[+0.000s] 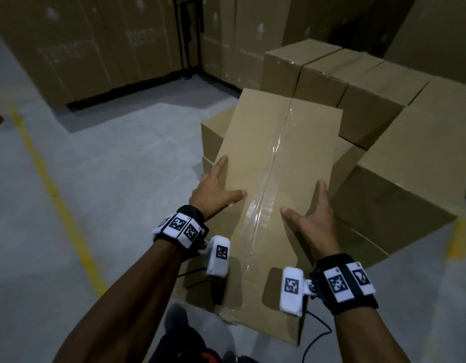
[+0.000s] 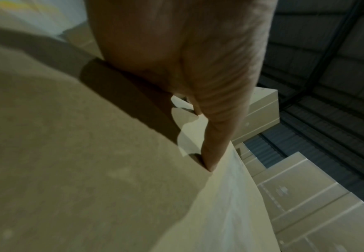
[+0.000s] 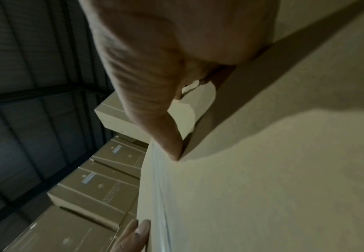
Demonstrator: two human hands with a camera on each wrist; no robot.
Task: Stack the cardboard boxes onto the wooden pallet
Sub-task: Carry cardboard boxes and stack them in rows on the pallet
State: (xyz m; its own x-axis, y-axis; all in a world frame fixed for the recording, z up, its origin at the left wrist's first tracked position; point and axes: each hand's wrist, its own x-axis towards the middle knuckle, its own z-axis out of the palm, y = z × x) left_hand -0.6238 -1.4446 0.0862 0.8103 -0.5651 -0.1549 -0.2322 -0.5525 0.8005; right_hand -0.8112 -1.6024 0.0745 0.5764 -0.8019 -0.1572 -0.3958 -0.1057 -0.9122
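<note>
A long cardboard box (image 1: 273, 163) with clear tape down its middle is held tilted in front of me. My left hand (image 1: 217, 188) presses flat against its left side, fingers straight and thumb lying on top. My right hand (image 1: 314, 216) presses the right side the same way. The left wrist view shows the thumb (image 2: 215, 136) on the box's top edge (image 2: 68, 153). In the right wrist view the thumb (image 3: 155, 122) lies on the top face (image 3: 263, 179). The far end of the box hangs over another box (image 1: 212, 137). No pallet is in view.
A row of stacked cardboard boxes (image 1: 370, 100) stands to the right, with a big one (image 1: 410, 166) nearest me. Tall wrapped stacks (image 1: 95, 48) line the back. A yellow line (image 1: 56, 192) crosses the grey floor at left. My shoe (image 1: 174, 318) is below the box.
</note>
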